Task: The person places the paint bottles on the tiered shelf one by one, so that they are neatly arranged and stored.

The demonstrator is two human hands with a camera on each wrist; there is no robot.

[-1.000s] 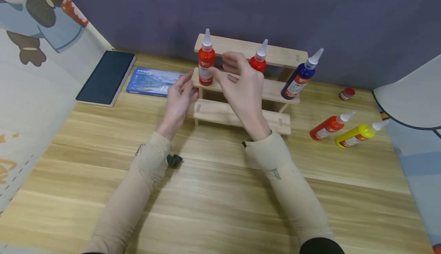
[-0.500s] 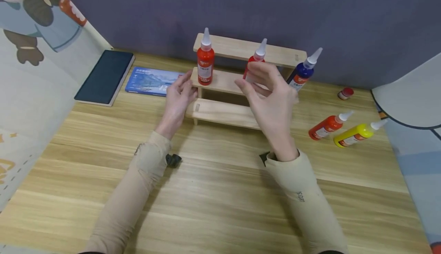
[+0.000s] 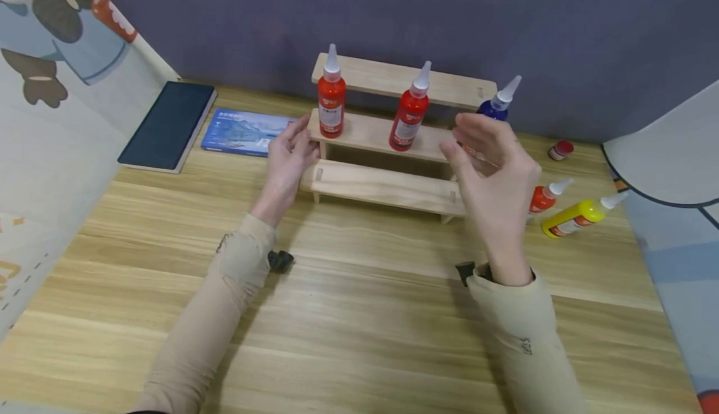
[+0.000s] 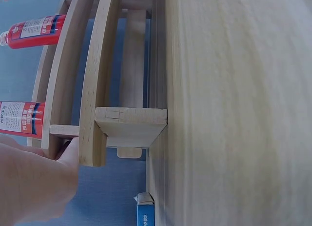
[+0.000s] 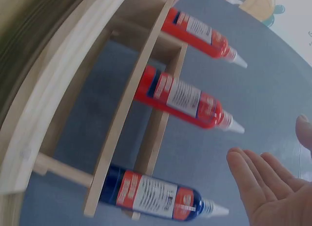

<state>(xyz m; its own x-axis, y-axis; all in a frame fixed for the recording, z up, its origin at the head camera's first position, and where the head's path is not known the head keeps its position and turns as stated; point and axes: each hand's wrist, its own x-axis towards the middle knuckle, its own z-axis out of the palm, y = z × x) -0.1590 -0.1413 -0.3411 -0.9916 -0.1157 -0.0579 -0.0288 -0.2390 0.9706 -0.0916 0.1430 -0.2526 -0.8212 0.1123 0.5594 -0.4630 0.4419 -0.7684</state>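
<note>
A three-tier wooden rack (image 3: 387,183) stands at the back of the table. My left hand (image 3: 289,158) holds the left end of its middle tier. In the left wrist view the thumb lies under that tier's edge. Two red paint bottles, the left one (image 3: 331,105) and the middle one (image 3: 410,117), stand upright on the middle tier. A blue paint bottle (image 5: 151,196) stands at its right end, partly hidden in the head view. My right hand (image 3: 497,180) is in front of the blue bottle with fingers apart and nothing in them; the right wrist view shows a gap to the bottle.
An orange-red bottle (image 3: 542,198), partly behind my right hand, and a yellow bottle (image 3: 575,219) are on the table at right. Behind them sits a small red-lidded jar (image 3: 560,150). A dark notebook (image 3: 168,127) and a blue box (image 3: 244,132) lie at left.
My right hand has moved rightward, from beside the left red bottle, past the middle one, to the blue one. My left hand stays at the rack's left end. The bottles have not moved.
</note>
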